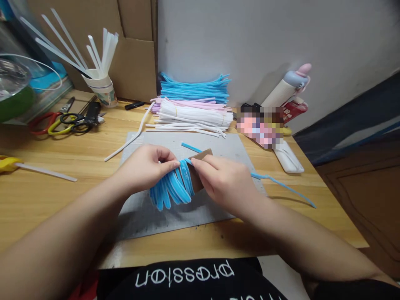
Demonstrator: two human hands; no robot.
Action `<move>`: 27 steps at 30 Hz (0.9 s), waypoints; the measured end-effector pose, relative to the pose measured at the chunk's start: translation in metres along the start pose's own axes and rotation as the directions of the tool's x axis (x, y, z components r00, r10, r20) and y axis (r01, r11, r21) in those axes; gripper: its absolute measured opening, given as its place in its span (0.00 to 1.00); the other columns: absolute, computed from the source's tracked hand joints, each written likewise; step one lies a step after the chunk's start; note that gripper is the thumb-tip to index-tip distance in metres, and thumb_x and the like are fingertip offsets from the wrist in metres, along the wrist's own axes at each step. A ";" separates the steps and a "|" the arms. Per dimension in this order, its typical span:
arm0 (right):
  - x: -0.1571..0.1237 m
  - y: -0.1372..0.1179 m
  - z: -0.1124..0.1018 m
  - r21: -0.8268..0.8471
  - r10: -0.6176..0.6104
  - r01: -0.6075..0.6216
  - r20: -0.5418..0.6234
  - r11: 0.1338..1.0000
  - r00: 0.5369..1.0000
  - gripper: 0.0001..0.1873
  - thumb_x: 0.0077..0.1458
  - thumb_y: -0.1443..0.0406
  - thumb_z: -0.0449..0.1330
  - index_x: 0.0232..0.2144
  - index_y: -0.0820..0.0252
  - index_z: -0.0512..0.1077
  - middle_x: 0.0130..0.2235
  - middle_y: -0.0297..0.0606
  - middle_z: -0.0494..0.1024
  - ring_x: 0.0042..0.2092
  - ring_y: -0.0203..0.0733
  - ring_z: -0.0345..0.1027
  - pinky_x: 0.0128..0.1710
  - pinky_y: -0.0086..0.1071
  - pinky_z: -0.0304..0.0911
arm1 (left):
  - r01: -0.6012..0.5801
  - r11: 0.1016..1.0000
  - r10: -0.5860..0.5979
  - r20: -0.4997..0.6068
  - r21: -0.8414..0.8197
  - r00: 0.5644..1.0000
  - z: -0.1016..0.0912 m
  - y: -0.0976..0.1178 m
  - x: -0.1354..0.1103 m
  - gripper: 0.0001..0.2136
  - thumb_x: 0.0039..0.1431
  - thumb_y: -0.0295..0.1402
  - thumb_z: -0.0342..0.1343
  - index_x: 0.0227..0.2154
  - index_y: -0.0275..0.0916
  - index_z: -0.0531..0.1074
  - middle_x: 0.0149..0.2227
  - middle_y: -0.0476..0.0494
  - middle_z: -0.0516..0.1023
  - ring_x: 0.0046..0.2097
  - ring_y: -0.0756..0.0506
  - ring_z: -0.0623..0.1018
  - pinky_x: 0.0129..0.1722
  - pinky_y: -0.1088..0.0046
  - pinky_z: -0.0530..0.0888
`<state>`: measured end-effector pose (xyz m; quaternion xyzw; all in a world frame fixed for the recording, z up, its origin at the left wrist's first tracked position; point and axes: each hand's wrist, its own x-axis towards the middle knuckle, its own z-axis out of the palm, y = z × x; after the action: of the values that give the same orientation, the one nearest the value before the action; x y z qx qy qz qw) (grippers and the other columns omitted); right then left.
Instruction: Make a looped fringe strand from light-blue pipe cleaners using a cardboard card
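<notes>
Blue pipe cleaners (175,185) are wound in loops around a piece of brown cardboard (197,179) above the grey mat. My left hand (153,164) pinches the loops at their upper edge, thumb and forefinger pressed together. Right beside it, my right hand (221,177) grips the blue pipe cleaner near the cardboard, its fingers curled. A loose blue tail (287,189) sticks out to the right from behind the right hand. Another blue end (191,147) shows behind the cardboard. The right palm's inside is hidden.
Bundles of blue (193,89) and white pipe cleaners (193,114) lie at the back. A cup (104,91) of glue sticks and several scissors (71,121) stand left. A glue gun (8,163) lies at the left edge; a bottle (281,89) is at back right.
</notes>
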<state>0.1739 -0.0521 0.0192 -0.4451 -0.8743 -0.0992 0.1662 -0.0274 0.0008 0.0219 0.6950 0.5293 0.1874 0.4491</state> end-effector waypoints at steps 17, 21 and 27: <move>-0.031 -0.007 0.028 0.681 0.373 -0.194 -0.124 0.706 0.920 0.05 0.57 0.68 0.56 0.34 0.59 0.73 0.31 0.36 0.77 0.32 0.36 0.70 0.33 0.31 0.64 | -0.045 0.889 -0.006 -0.109 -0.455 0.994 -0.017 -0.007 0.007 0.11 0.43 0.41 0.64 0.23 0.37 0.76 0.22 0.48 0.77 0.24 0.50 0.73 0.27 0.76 0.71; -0.023 -0.010 0.028 0.911 0.513 -0.334 0.173 0.241 0.841 0.05 0.54 0.63 0.59 0.29 0.60 0.69 0.26 0.32 0.72 0.27 0.32 0.65 0.26 0.28 0.61 | -0.046 0.857 0.004 -0.082 -0.514 0.997 -0.018 -0.008 0.006 0.09 0.44 0.38 0.64 0.22 0.38 0.76 0.22 0.49 0.76 0.24 0.51 0.72 0.26 0.77 0.71; -0.016 -0.007 0.032 0.849 0.334 -0.449 0.523 -0.278 0.784 0.14 0.53 0.55 0.58 0.28 0.58 0.63 0.17 0.23 0.60 0.18 0.28 0.49 0.17 0.24 0.45 | -0.060 0.846 0.020 -0.080 -0.530 0.997 -0.016 -0.010 0.006 0.08 0.45 0.37 0.64 0.23 0.38 0.76 0.23 0.49 0.77 0.25 0.51 0.73 0.28 0.76 0.72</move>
<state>0.1703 -0.0584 -0.0163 -0.4349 -0.4579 0.6502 0.4225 -0.0420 0.0134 0.0209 0.5471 0.4580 0.3607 0.6007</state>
